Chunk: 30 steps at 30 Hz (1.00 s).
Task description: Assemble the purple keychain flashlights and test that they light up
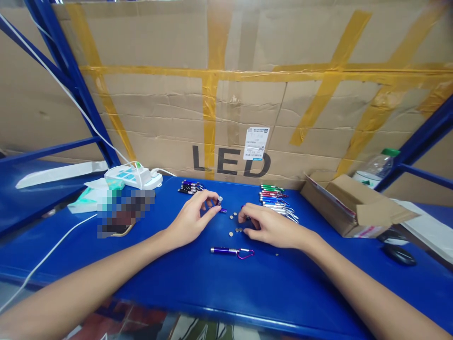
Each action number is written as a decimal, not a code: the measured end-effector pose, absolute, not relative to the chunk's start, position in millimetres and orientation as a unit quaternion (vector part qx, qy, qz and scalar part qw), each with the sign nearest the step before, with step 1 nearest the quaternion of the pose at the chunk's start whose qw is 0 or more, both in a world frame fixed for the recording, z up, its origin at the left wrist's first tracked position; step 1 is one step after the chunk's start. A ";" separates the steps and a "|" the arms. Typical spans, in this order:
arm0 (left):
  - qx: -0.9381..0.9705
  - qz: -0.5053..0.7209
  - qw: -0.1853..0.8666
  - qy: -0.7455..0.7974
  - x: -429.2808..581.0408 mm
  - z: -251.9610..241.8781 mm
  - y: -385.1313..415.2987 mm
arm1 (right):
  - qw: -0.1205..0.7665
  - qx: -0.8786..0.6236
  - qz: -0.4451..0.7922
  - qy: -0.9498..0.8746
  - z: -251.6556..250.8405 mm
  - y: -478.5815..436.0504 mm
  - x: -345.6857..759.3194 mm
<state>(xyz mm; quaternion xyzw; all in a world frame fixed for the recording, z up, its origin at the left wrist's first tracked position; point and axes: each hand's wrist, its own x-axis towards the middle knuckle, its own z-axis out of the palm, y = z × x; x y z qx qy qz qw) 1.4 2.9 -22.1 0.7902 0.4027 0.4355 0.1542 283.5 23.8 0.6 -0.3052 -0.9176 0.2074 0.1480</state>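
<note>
My left hand (191, 219) is pinched around a small silver cylinder (220, 200). A short purple tube (222, 210) shows just by the thumb tip; whether the hand also grips it I cannot tell. Across from it, my right hand (267, 225) hovers low with curled fingers, thumb and index apart, beside several button cells (237, 230). A bit of purple shows behind its knuckles, mostly hidden. Nearer me lies a purple keychain flashlight (224, 250) with a carabiner clip (246, 254). One tiny disc (276, 254) rests to the right of it.
Behind the hands lie dark flashlights (189, 187) and a row of coloured ones (271, 194). An open cardboard box (348, 208), a black mouse (399, 254) and a bottle (377, 167) stand right. Leftward are a power strip (130, 176) and a phone (123, 222).
</note>
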 end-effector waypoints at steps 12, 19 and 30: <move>0.789 0.430 0.166 0.406 2.5 -20.4 1.5 | 0.125 -0.286 0.195 -0.930 -0.9 25.1 279.7; 0.795 0.417 0.170 0.405 3.4 -20.9 1.4 | 0.120 -0.287 0.202 -0.929 -1.8 24.6 280.4; 0.802 0.417 0.166 0.395 3.3 -20.0 0.7 | 0.122 -0.284 0.201 -0.930 -4.8 24.2 279.4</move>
